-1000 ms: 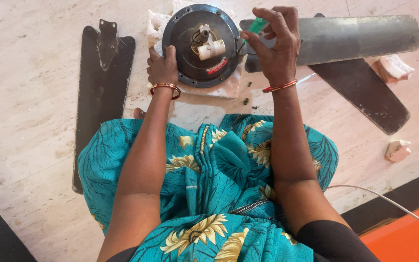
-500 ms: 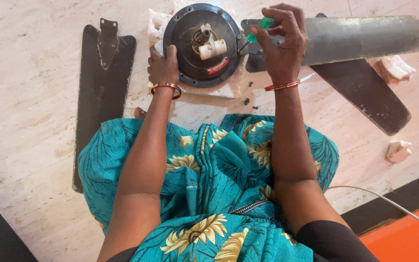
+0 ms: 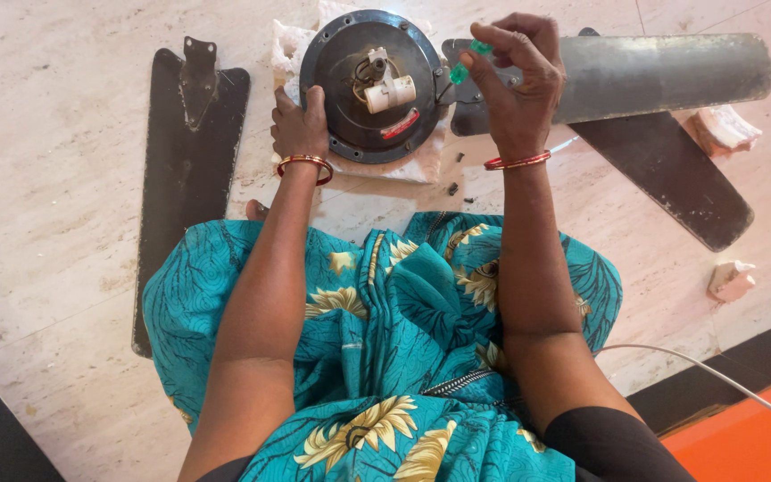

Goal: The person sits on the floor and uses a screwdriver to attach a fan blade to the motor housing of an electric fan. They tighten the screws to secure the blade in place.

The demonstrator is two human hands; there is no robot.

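1. Far left of the grips: loose dark fan blade [image 3: 185,178] flat on the stone floor [image 3: 46,134], bracket end away from the person. Not touched.
2. Left hand [image 3: 299,123] presses fingers curled against the left rim of the round fan motor housing [image 3: 372,85]. A bracing hold, palm on the white cloth pad [image 3: 403,165] under it, not a full wrap. Keep that pressure steady so the housing can't spin under the tool.
3. Just right of the left hand, at the housing centre: white capacitor block [image 3: 392,89] and wiring. Keep the tool clear of these.
4. Right hand [image 3: 512,80] is closed round a green-handled screwdriver [image 3: 462,67], pinched between thumb and fingers. Tip points at the housing's right rim, where the grey fan blade [image 3: 617,71] joins. Tip itself too small to tell if seated.
5. Judgement: seat the tip square in the screw head, shaft upright, push down while turning; a slanted tip could slip and strip the head.
6. Below the right wrist: small loose screws [image 3: 457,183] on the floor. Keep them together.
7. Right of the grip: a second dark blade [image 3: 671,178] lies under the grey one; crumpled white scraps [image 3: 729,278] well apart.
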